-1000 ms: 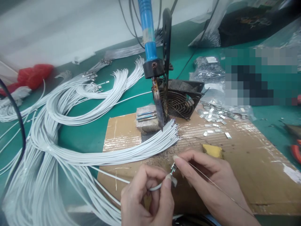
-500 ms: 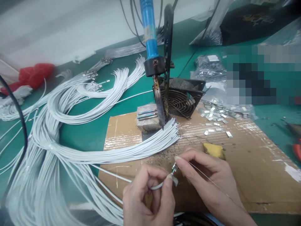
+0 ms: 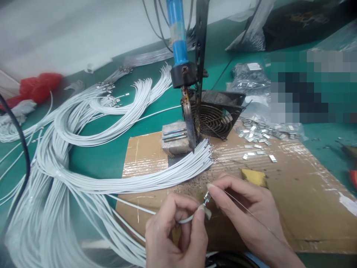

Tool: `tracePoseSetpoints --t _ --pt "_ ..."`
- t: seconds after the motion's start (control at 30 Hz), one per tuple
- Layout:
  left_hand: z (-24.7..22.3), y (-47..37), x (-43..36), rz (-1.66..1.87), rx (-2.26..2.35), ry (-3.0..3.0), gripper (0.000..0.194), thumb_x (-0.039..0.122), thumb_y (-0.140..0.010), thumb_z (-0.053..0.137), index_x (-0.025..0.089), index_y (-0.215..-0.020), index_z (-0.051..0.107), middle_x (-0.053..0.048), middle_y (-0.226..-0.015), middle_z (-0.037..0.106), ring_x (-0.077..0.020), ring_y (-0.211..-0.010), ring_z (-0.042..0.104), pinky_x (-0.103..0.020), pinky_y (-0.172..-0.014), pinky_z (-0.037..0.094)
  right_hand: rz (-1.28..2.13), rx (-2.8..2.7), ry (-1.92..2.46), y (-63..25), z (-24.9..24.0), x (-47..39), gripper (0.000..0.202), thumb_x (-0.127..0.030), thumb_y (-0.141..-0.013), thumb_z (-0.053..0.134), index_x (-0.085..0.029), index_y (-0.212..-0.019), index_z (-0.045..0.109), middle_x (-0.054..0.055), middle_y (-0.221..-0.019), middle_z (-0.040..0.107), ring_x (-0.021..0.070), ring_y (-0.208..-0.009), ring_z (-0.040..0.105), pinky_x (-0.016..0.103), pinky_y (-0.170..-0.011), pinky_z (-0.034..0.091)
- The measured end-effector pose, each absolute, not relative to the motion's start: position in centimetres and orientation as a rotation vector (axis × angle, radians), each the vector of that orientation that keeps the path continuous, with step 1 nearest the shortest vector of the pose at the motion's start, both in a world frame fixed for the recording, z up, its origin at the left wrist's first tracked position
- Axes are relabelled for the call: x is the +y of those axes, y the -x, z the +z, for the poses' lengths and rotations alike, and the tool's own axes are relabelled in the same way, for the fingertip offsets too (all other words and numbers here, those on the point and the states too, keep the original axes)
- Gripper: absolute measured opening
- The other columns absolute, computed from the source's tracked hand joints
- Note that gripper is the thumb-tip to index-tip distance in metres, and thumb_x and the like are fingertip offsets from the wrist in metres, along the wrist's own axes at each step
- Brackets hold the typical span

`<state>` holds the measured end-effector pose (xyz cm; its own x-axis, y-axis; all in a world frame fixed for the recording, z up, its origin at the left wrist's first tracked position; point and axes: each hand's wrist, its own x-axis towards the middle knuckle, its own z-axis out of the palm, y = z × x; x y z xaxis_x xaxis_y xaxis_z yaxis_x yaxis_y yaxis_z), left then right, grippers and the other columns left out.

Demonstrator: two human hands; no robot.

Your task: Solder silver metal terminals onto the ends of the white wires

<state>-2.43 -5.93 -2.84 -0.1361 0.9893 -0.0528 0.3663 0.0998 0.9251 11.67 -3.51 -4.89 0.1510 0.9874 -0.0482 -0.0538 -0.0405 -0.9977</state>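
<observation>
My left hand (image 3: pixel 178 230) pinches a white cable (image 3: pixel 186 220) close to its end, between thumb and fingers. At that end is a small metal connector (image 3: pixel 207 197), and the thumb and fingertips of my right hand (image 3: pixel 245 212) close on its far side. A thin solder wire (image 3: pixel 247 210) also runs through my right hand, trailing back over the wrist. Both hands are low over the cardboard, in front of a fixed soldering iron (image 3: pixel 189 126) with a blue handle, its tip pointing down. How the cable's wires meet the connector is too small to tell.
Bundled white cables (image 3: pixel 134 183) stretch across the left and onto the cardboard sheet (image 3: pixel 295 208). Behind the iron stand a grey block (image 3: pixel 174 149) and a black fan (image 3: pixel 216 119). Loose metal connectors (image 3: pixel 255 134) and a yellow sponge (image 3: pixel 253 177) lie to the right.
Both hands keep their hold on the cable, connector and solder wire, almost without moving. The view has shifted very slightly.
</observation>
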Motion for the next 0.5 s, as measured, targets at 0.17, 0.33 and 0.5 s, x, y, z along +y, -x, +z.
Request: tracePoseSetpoints --t 0.17,0.33,0.5 --pt "-2.98 2.48 -5.90 1.030 1.616 -1.365 0.018 0.023 -0.097 0.063 0.022 -0.080 0.068 0.001 -0.070 0.072 -0.0049 -0.035 0.037 -0.022 -0.042 0.035 1.133 -1.073 1.251 -11.86 -5.27 -3.43 0.033 -0.037 -0.095 0.072 -0.021 -0.067 0.066 -0.004 -0.064 0.058 0.0108 -0.061 0.052 0.021 -0.057 0.039" --pt "-3.14 2.56 -6.03 1.018 1.610 -1.352 0.018 0.025 -0.098 0.063 0.022 -0.081 0.068 0.004 -0.058 0.066 -0.0078 -0.036 0.042 -0.022 -0.044 0.037 1.111 -1.095 1.243 -11.95 -5.45 -3.30 0.033 -0.036 -0.096 0.072 -0.021 -0.067 0.066 -0.003 -0.063 0.059 0.0110 -0.059 0.053 0.021 -0.055 0.040" --pt "-3.22 2.67 -6.06 0.998 1.580 -1.354 0.019 0.026 -0.100 0.061 0.023 -0.082 0.067 0.008 -0.047 0.051 -0.0089 -0.036 0.034 -0.024 -0.044 0.033 1.105 -1.098 1.243 -11.90 -5.36 -3.32 0.033 -0.035 -0.097 0.071 -0.021 -0.068 0.065 -0.004 -0.064 0.059 0.0101 -0.059 0.052 0.020 -0.055 0.039"
